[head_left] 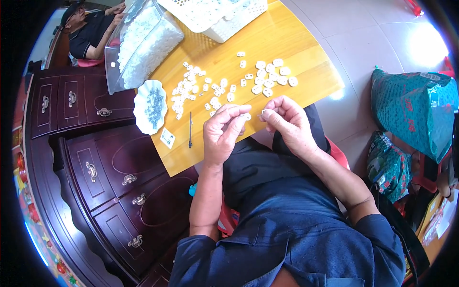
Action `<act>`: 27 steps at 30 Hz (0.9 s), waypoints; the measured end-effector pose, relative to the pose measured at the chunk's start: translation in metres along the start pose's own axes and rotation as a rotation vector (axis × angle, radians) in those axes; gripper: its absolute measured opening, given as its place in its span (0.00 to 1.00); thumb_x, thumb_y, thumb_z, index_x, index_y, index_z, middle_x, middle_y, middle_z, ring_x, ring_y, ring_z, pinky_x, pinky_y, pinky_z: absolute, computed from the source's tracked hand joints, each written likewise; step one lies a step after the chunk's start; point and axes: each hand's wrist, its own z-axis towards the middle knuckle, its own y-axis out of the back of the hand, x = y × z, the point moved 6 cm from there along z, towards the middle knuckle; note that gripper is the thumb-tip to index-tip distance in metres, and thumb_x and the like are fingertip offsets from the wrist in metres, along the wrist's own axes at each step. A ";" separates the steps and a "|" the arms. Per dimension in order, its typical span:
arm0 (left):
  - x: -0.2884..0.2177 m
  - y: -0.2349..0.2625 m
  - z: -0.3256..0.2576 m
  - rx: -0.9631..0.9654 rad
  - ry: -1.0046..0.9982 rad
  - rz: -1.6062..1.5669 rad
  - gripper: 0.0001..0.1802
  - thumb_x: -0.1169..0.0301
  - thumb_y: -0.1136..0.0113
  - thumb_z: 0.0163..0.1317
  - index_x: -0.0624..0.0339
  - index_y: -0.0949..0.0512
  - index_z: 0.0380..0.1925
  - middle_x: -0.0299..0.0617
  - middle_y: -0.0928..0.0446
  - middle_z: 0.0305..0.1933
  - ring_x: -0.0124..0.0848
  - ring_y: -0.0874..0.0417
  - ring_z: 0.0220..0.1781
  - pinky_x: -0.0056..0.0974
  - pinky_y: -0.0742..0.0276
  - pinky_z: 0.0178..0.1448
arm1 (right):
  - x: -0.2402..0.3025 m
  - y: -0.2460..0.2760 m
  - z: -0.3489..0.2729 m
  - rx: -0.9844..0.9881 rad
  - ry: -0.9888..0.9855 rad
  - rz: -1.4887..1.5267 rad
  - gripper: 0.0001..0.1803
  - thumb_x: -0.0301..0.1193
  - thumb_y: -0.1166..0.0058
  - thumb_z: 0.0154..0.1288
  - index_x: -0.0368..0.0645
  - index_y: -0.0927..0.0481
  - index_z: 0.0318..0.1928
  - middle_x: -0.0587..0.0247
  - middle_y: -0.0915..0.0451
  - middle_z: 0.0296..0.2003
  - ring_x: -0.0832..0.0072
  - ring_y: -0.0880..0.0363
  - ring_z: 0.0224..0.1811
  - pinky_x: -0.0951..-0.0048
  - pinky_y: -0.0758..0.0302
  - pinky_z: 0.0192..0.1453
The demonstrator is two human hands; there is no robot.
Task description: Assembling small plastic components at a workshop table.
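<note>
Over the table's near edge, my left hand (224, 132) pinches a small white plastic piece (246, 116) between thumb and forefinger. Close to its right, my right hand (290, 125) is closed at the fingertips on a small pale part (262, 113), too small to name. The two fingertips are a short gap apart. Beyond my hands lie loose white plastic pieces: smaller ones (185, 88) at the left and larger rounded ones (268, 76) at the right. A white scalloped dish (139, 111) at the left holds many tiny dark grey parts.
A thin dark stick-like tool (190, 131) and a small printed packet (167, 137) lie on the wooden table (306, 52). At the back stand a clear bin (112, 79) of white pieces and a white basket (229, 31). Green bags (411, 110) sit right; another person (88, 36) is far left.
</note>
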 end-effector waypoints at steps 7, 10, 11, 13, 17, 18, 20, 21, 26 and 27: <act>0.005 -0.002 0.001 -0.027 0.049 -0.148 0.10 0.79 0.40 0.68 0.69 0.22 0.48 0.37 0.19 0.39 0.18 0.23 0.32 0.24 0.25 0.38 | -0.002 0.000 0.001 0.008 0.006 -0.019 0.05 0.28 0.44 0.75 0.41 0.25 0.47 0.71 0.19 0.39 0.88 0.21 0.41 0.84 0.23 0.41; 0.008 -0.001 -0.001 0.029 0.079 -0.131 0.09 0.81 0.41 0.68 0.68 0.22 0.47 0.35 0.18 0.38 0.15 0.23 0.33 0.21 0.28 0.36 | -0.002 0.000 0.001 0.012 0.012 -0.022 0.06 0.28 0.44 0.75 0.41 0.25 0.47 0.71 0.19 0.39 0.88 0.21 0.39 0.84 0.23 0.41; 0.007 -0.001 -0.001 0.021 0.093 -0.122 0.08 0.81 0.41 0.68 0.68 0.21 0.46 0.35 0.17 0.38 0.14 0.23 0.33 0.21 0.28 0.36 | -0.002 0.000 0.001 0.012 0.011 -0.022 0.06 0.28 0.44 0.75 0.41 0.25 0.47 0.71 0.19 0.39 0.88 0.21 0.39 0.84 0.23 0.41; 0.006 -0.002 -0.001 0.013 0.107 -0.114 0.08 0.81 0.40 0.68 0.68 0.21 0.46 0.35 0.17 0.38 0.14 0.23 0.33 0.20 0.29 0.36 | -0.002 -0.001 0.001 0.016 0.019 -0.028 0.06 0.28 0.44 0.75 0.40 0.24 0.47 0.71 0.20 0.39 0.89 0.22 0.39 0.84 0.23 0.41; 0.005 -0.005 -0.002 0.005 0.110 -0.123 0.07 0.82 0.41 0.68 0.69 0.21 0.45 0.37 0.16 0.39 0.17 0.19 0.38 0.23 0.24 0.42 | -0.004 0.000 0.000 0.006 0.004 -0.037 0.06 0.28 0.44 0.75 0.40 0.24 0.47 0.71 0.20 0.39 0.89 0.22 0.38 0.84 0.23 0.41; 0.005 -0.005 -0.002 -0.003 0.097 -0.117 0.07 0.82 0.41 0.68 0.69 0.21 0.45 0.37 0.16 0.39 0.18 0.17 0.39 0.24 0.22 0.45 | -0.004 0.000 0.000 0.011 0.004 -0.037 0.06 0.28 0.44 0.75 0.40 0.24 0.47 0.71 0.20 0.39 0.89 0.22 0.38 0.84 0.23 0.41; 0.006 -0.005 -0.002 0.002 0.097 -0.111 0.07 0.82 0.41 0.68 0.69 0.21 0.45 0.37 0.16 0.39 0.19 0.16 0.40 0.25 0.22 0.47 | -0.004 -0.001 0.000 0.015 0.005 -0.037 0.06 0.28 0.44 0.75 0.40 0.24 0.47 0.71 0.20 0.39 0.89 0.22 0.38 0.84 0.23 0.41; 0.006 -0.005 -0.002 0.007 0.098 -0.105 0.07 0.82 0.41 0.68 0.69 0.21 0.45 0.38 0.16 0.40 0.20 0.16 0.42 0.26 0.21 0.49 | -0.004 0.000 0.000 0.013 0.006 -0.040 0.06 0.28 0.44 0.75 0.40 0.24 0.47 0.71 0.20 0.39 0.89 0.22 0.38 0.84 0.23 0.41; 0.006 -0.006 -0.001 0.008 0.093 -0.104 0.07 0.82 0.41 0.68 0.69 0.21 0.44 0.38 0.16 0.39 0.20 0.15 0.41 0.26 0.21 0.48 | -0.004 -0.001 0.001 0.004 0.011 -0.054 0.06 0.27 0.44 0.75 0.39 0.24 0.47 0.71 0.20 0.38 0.89 0.22 0.37 0.84 0.23 0.40; 0.006 -0.006 -0.001 0.005 0.096 -0.103 0.07 0.82 0.41 0.68 0.69 0.21 0.44 0.38 0.16 0.39 0.20 0.15 0.42 0.26 0.20 0.49 | -0.004 0.000 0.001 -0.001 0.014 -0.073 0.06 0.27 0.43 0.74 0.39 0.24 0.47 0.71 0.20 0.38 0.89 0.22 0.36 0.84 0.23 0.40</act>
